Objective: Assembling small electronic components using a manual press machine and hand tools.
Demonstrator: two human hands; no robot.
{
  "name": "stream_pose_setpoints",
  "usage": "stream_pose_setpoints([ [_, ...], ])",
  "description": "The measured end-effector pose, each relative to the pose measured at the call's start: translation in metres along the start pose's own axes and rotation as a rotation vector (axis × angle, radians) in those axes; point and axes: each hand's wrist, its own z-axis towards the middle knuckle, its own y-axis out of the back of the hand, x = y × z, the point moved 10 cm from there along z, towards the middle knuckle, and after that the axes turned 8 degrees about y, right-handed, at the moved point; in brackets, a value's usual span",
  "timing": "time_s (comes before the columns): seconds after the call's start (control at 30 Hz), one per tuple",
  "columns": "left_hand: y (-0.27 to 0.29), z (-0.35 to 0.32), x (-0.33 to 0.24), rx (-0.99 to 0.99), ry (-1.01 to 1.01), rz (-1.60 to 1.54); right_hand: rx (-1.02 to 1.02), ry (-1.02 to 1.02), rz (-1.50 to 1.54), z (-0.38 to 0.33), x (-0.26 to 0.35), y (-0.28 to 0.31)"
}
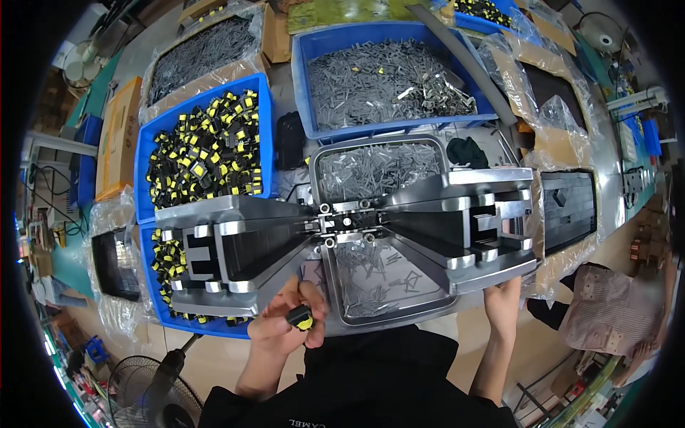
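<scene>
Holds a black-and-yellow part (298, 316) in the left hand (276, 329), pinched, seemingly to leave the yellow end uncovered. Has the right hand (502, 302) partly behind the metal frame (347, 222); cannot tell its grip. Has metal tray (414, 294) and blue bin (267, 135) of similar parts beyond, likely for easy reach.
</scene>
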Motion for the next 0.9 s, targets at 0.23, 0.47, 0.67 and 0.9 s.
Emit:
stream_pose_setpoints([
  [0.23, 0.017, -0.005, -0.003, -0.056, 0.004, -0.038, -0.415, 0.753, -0.443, -0.072, 0.125, 0.013],
  [0.47, 0.061, -0.05, -0.043, 0.052, -0.164, -0.027, 0.11, 1.073, -0.42, -0.065, 0.214, -0.173],
  [0.67, 0.085, -0.065, -0.051, -0.114, -0.098, 0.142, 0.258, 0.805, -0.619, -0.035, 0.194, -0.209],
  [0.9, 0.085, -0.061, -0.098, -0.31, -0.41, 0.919, 0.251, 0.828, -0.497, -0.014, 0.188, -0.225],
])
